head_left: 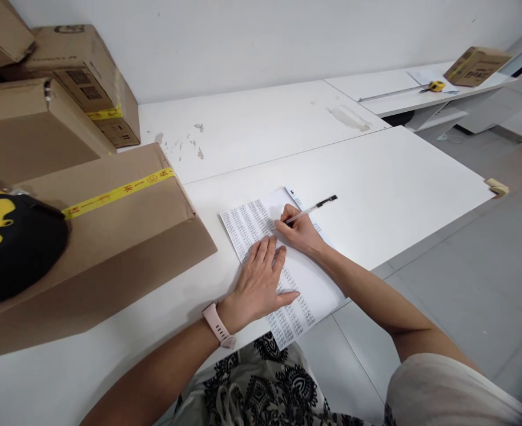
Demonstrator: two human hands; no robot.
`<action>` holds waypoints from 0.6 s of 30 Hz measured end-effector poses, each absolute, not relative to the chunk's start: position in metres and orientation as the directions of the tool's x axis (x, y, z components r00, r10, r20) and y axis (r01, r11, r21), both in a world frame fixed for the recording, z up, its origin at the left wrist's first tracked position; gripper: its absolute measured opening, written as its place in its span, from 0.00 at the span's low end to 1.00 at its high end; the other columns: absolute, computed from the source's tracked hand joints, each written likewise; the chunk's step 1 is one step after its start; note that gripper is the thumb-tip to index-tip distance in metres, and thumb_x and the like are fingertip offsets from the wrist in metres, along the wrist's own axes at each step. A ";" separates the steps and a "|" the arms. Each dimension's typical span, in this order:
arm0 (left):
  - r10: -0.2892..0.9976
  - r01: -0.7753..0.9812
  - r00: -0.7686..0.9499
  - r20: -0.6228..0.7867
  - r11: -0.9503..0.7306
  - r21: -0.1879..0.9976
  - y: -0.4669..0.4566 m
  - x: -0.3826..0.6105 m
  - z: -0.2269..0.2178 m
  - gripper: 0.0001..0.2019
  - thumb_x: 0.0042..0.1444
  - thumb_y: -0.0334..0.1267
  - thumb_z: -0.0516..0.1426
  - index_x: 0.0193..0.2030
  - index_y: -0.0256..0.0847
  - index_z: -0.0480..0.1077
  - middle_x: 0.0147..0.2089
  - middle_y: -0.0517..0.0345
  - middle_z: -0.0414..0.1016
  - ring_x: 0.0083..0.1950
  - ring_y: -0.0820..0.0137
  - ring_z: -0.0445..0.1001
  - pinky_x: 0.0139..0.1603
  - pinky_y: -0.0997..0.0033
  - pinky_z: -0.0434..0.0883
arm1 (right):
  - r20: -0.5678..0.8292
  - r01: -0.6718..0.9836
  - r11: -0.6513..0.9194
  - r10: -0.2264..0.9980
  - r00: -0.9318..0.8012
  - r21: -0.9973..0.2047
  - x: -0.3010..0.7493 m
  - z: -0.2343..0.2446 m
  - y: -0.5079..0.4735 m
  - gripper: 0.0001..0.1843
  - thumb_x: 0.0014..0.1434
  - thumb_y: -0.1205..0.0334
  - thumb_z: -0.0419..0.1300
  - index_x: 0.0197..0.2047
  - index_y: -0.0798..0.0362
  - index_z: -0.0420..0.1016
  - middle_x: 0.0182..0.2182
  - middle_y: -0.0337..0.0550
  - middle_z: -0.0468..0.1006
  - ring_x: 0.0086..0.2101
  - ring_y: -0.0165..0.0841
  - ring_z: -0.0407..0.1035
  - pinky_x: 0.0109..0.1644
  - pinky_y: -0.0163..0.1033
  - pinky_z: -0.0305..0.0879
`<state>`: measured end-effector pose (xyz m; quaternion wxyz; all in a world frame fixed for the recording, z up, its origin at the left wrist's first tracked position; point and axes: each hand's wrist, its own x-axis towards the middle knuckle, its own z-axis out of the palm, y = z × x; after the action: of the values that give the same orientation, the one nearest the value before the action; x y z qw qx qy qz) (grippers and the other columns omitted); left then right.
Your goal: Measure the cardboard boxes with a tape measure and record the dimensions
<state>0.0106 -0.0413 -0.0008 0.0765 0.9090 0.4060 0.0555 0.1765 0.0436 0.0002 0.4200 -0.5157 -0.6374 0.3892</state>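
Observation:
A pen with a clear barrel and black cap end is gripped in my right hand, its tip down near the paper. My left hand lies flat on the sheet of paper, fingers stretched out and thumb apart. Columns of small handwritten marks cover the left part of the sheet, while its right part is blank. Under the sheet, a printed blue-and-white edge shows. The paper's lower corner juts past the table's front edge. The pen tip itself is hidden by my fingers.
Cardboard boxes sit on the white table at left, one with yellow printed tape. A black-and-yellow rounded object rests on the nearest box. Far right are a tape measure, its blade extended, and another box. A corner guard covers the table corner.

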 end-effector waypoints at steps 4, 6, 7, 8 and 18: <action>0.747 0.731 0.665 0.025 -0.657 0.181 -0.041 0.011 0.000 0.48 0.59 0.67 0.53 0.71 0.25 0.54 0.75 0.26 0.49 0.77 0.43 0.47 0.75 0.45 0.48 | 0.139 0.335 0.169 0.984 -0.110 -0.927 0.177 0.000 0.044 0.13 0.53 0.64 0.60 0.25 0.48 0.58 0.20 0.32 0.58 0.24 0.28 0.52 0.28 0.38 0.50; 0.745 0.730 0.666 0.022 -0.658 0.183 -0.041 0.011 0.001 0.48 0.59 0.67 0.53 0.71 0.25 0.54 0.75 0.26 0.48 0.77 0.43 0.47 0.75 0.45 0.48 | 0.148 0.343 0.176 0.983 -0.105 -0.923 0.177 0.000 0.044 0.13 0.53 0.64 0.60 0.25 0.48 0.58 0.20 0.32 0.58 0.24 0.28 0.52 0.29 0.37 0.50; 0.745 0.730 0.667 0.021 -0.658 0.182 -0.041 0.011 0.001 0.48 0.59 0.67 0.52 0.71 0.24 0.54 0.75 0.26 0.48 0.77 0.43 0.47 0.75 0.45 0.48 | 0.151 0.343 0.179 0.983 -0.106 -0.922 0.177 0.000 0.044 0.13 0.53 0.64 0.60 0.25 0.49 0.58 0.20 0.32 0.58 0.24 0.28 0.52 0.28 0.37 0.50; 0.745 0.731 0.666 0.021 -0.658 0.180 -0.042 0.011 0.001 0.48 0.59 0.67 0.52 0.71 0.24 0.54 0.75 0.25 0.49 0.77 0.43 0.47 0.75 0.45 0.48 | 0.152 0.340 0.181 0.982 -0.110 -0.923 0.177 0.000 0.044 0.13 0.53 0.64 0.60 0.25 0.49 0.58 0.20 0.31 0.58 0.24 0.28 0.52 0.28 0.37 0.50; 0.746 0.733 0.665 0.038 -0.662 0.153 -0.041 0.011 0.000 0.49 0.58 0.68 0.53 0.71 0.25 0.56 0.75 0.26 0.49 0.76 0.43 0.49 0.75 0.46 0.49 | 0.176 0.317 0.204 0.978 -0.115 -0.926 0.179 -0.004 0.047 0.12 0.54 0.65 0.60 0.25 0.49 0.58 0.21 0.32 0.58 0.24 0.28 0.52 0.28 0.37 0.50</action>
<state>0.0107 -0.0412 0.0001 0.0624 0.9104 0.4061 0.0488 0.1788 0.0466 -0.0037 0.4347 -0.5034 -0.6428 0.3801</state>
